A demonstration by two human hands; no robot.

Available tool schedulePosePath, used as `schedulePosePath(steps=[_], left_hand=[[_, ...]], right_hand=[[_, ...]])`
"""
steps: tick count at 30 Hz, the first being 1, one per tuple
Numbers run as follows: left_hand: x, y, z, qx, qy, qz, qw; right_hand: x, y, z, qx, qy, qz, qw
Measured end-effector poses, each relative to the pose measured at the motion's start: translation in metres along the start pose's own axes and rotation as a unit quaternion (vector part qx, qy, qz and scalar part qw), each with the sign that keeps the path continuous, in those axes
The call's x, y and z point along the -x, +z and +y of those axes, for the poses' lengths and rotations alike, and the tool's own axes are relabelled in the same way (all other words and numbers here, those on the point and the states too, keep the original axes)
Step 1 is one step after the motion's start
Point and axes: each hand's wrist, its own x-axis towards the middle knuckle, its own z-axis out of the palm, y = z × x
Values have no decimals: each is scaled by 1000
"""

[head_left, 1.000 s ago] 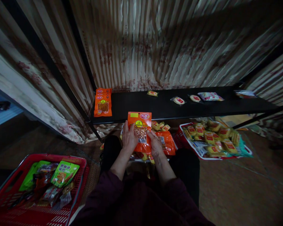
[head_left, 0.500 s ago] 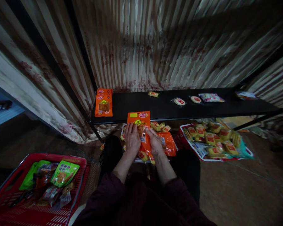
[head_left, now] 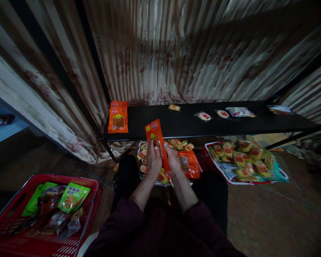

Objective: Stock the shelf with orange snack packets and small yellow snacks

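Observation:
An orange snack packet [head_left: 155, 131] with a clear window stands tilted between my hands, in front of the shelf's near edge. My left hand [head_left: 153, 160] presses its left side and my right hand [head_left: 172, 159] its right side, so its lower part is partly hidden. Below it, a basket [head_left: 138, 157] between my knees holds small yellow wrapped snacks [head_left: 142, 154]. Another orange packet [head_left: 189, 164] lies on these, just right of my right hand. On the shelf's left end lie orange packets [head_left: 118, 117], stacked so that their top edges overlap.
The black shelf [head_left: 149, 110] also bears a small yellow snack [head_left: 174, 107], two round wrapped snacks [head_left: 204, 116] and a white packet [head_left: 240, 112]. A red basket of yellow snacks [head_left: 239, 159] stands right. Another red basket [head_left: 92, 184] with mixed packets stands left. A striped curtain [head_left: 160, 53] hangs behind.
The orange packet between my hands has turned from facing me nearly flat to a narrower, tilted angle. My hands have moved to its two sides. The other packets stay in place.

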Motion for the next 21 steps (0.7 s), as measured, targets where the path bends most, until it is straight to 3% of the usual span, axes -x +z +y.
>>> schedulePosePath(steps=[7,15,18,21], left_hand=[[0,0,-2,147,-62,10,987],[-6,-9,4,318,-109,-1,942],[-9,-11,1,378,-136,5,916],[-11,-12,-5,453,-205,19,868]], right_hand=[[1,6,11,21,-41,-30,999],[-12,-4,31,120,-133,-68,981],[-14,-6,36,174,-172,-84,966],[-14,-7,37,228,-204,-91,948]])
